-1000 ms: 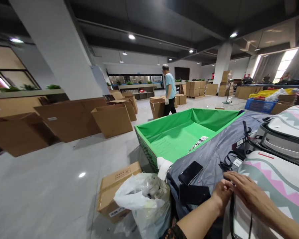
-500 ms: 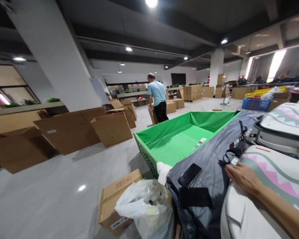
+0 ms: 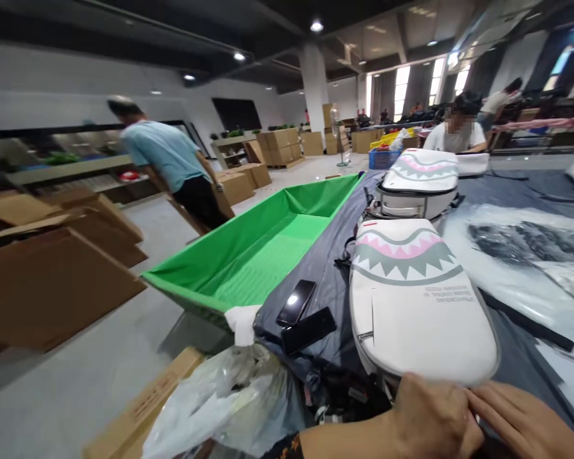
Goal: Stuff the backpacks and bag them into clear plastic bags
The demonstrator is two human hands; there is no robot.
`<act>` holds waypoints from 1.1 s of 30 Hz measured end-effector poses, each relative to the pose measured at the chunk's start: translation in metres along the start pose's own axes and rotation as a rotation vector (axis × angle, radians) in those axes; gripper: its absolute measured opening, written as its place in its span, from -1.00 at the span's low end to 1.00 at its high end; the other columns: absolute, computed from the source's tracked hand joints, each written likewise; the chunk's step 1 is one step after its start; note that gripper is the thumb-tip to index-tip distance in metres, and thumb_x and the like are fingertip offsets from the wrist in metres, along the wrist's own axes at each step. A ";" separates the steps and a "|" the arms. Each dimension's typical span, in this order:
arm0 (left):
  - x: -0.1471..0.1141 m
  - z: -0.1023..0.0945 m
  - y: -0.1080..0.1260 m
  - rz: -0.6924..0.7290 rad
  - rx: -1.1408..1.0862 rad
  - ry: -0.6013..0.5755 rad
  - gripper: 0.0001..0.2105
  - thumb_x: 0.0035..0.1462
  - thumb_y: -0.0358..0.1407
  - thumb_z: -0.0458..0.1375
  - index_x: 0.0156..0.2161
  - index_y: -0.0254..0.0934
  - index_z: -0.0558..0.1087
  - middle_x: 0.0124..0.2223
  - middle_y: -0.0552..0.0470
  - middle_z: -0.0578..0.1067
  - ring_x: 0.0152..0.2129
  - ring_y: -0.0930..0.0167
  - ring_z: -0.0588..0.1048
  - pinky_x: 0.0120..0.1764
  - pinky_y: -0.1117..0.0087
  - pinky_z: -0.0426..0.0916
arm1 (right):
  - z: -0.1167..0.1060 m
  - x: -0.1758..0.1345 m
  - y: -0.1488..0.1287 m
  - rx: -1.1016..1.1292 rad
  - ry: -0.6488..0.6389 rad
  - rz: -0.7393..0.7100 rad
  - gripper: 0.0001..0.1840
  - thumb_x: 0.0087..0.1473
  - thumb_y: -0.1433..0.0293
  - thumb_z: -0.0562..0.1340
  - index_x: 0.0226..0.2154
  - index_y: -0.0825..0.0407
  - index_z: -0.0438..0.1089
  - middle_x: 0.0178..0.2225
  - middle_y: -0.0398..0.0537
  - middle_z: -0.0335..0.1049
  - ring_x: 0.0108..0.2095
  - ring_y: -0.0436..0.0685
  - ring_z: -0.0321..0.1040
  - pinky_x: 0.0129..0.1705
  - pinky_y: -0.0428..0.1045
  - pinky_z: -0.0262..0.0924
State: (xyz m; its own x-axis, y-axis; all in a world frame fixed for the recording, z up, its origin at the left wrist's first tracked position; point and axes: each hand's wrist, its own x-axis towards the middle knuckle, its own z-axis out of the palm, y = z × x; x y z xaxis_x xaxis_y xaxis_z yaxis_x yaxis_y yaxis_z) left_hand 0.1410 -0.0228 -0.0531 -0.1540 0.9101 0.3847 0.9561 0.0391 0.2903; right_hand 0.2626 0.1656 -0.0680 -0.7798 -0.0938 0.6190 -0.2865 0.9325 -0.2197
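One grey-covered table (image 3: 332,236) runs down the middle and right, and there's one green-lined bin (image 3: 282,242) alongside it, centre of frame! Two white backpacks with toothy patterns: the near backpack (image 3: 425,325) lies flat right of centre, the far backpack (image 3: 423,172) just beyond. One person in a blue shirt (image 3: 172,156) leans at upper left; one bulging plastic bag (image 3: 229,395) sits bottom centre-left. Down at the lower right, two hands: left hand (image 3: 433,414) and right hand (image 3: 521,417), close together at the near backpack's bottom edge, fingers bent on the left, straighter on the right; whether either is clamped on anything, I cannot tell. Two dark phones, one (image 3: 295,303) just above the other (image 3: 309,330), lie left of the backpack.

And what a change from half a second ago! Only the right hand showed then; now both do. The view has swung right, the near backpack's whole front is in frame, and the blue shirt looms larger, further left.
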 end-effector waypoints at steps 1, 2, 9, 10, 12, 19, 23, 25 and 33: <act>0.001 0.001 0.005 0.117 0.043 0.009 -0.84 0.16 -0.34 0.10 -0.37 -0.36 0.49 -0.54 -0.06 0.48 -0.65 0.40 0.38 -0.65 0.33 -0.06 | 0.004 -0.021 -0.010 0.011 0.007 -0.006 -0.77 0.17 0.25 0.26 -0.13 -0.12 0.55 -0.32 -0.05 0.57 -0.38 0.15 0.50 -0.34 -0.02 0.46; 0.003 0.000 0.008 0.215 0.079 0.019 -0.83 0.18 -0.32 0.09 -0.36 -0.36 0.48 -0.53 -0.05 0.46 -0.64 0.40 0.38 -0.65 0.32 -0.06 | 0.010 -0.035 -0.022 0.022 0.040 0.017 -0.74 0.19 0.32 0.24 -0.07 -0.12 0.53 -0.27 -0.05 0.58 -0.34 0.15 0.52 -0.31 -0.03 0.47; 0.004 -0.014 -0.012 0.283 0.379 -0.091 -0.63 0.25 0.03 0.17 -0.37 -0.24 0.30 -0.46 0.05 0.41 -0.49 0.34 0.43 -0.47 0.32 0.17 | 0.017 -0.045 -0.071 0.029 0.409 0.569 -0.85 0.24 0.33 0.21 -0.23 -0.08 0.52 -0.31 -0.10 0.56 -0.37 0.11 0.53 -0.29 -0.09 0.45; 0.000 -0.012 -0.014 0.317 0.400 -0.120 -0.70 0.29 -0.09 0.16 -0.35 -0.24 0.28 -0.46 0.07 0.40 -0.50 0.35 0.41 -0.47 0.32 0.15 | 0.012 -0.046 -0.065 0.011 0.479 0.693 -0.83 0.23 0.26 0.23 -0.28 -0.06 0.52 -0.33 -0.09 0.56 -0.37 0.12 0.52 -0.30 -0.08 0.44; -0.012 -0.007 -0.015 0.395 0.423 -0.162 -0.84 0.29 -0.29 0.14 -0.32 -0.25 0.28 -0.43 0.08 0.40 -0.52 0.37 0.38 -0.48 0.31 0.11 | 0.004 -0.039 -0.040 0.002 0.607 0.882 -0.71 0.18 0.11 0.25 -0.33 -0.02 0.51 -0.37 -0.07 0.55 -0.38 0.14 0.50 -0.34 -0.06 0.42; -0.014 -0.019 -0.022 0.502 0.392 0.007 -0.79 0.33 -0.25 0.10 -0.36 -0.24 0.27 -0.49 0.11 0.35 -0.54 0.40 0.32 -0.46 0.31 0.09 | 0.003 0.071 0.099 0.162 0.425 0.827 -0.37 0.07 -0.22 0.10 -0.54 0.00 0.28 -0.51 -0.08 0.35 -0.43 0.09 0.27 -0.30 0.01 0.28; 0.001 -0.024 -0.026 0.366 0.390 0.282 -0.79 0.37 -0.29 0.06 -0.36 -0.25 0.31 -0.48 0.08 0.39 -0.51 0.38 0.36 -0.40 0.31 0.18 | 0.008 0.075 0.105 0.169 0.361 0.806 -0.54 0.20 -0.04 0.04 -0.44 -0.01 0.28 -0.48 -0.06 0.35 -0.41 0.12 0.29 -0.26 0.04 0.27; -0.010 -0.014 -0.019 0.374 0.286 0.323 -0.89 0.34 -0.37 0.05 -0.26 -0.31 0.36 -0.39 0.01 0.47 -0.45 0.38 0.41 -0.32 0.32 0.27 | 0.011 0.040 0.074 0.118 0.402 0.782 -0.66 0.22 0.09 0.03 -0.31 -0.01 0.31 -0.34 0.01 0.40 -0.28 0.17 0.35 -0.15 0.08 0.28; -0.019 0.053 0.029 0.068 0.230 -0.223 -0.73 0.30 -0.19 0.15 -0.04 -0.36 0.34 -0.38 0.03 0.56 -0.49 0.33 0.57 -0.53 0.37 0.33 | 0.078 -0.087 -0.034 -0.152 0.274 0.574 -0.57 0.12 0.43 0.08 0.07 -0.02 0.22 -0.05 0.10 0.37 -0.08 0.21 0.43 -0.13 0.06 0.41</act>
State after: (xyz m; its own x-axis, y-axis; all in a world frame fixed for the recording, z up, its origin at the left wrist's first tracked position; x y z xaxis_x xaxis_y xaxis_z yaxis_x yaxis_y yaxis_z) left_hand 0.1851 -0.0172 -0.0982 -0.0536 0.9808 0.1875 0.9975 0.0440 0.0554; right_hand 0.2966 0.1151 -0.1738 -0.6096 0.5070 0.6094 0.2307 0.8489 -0.4755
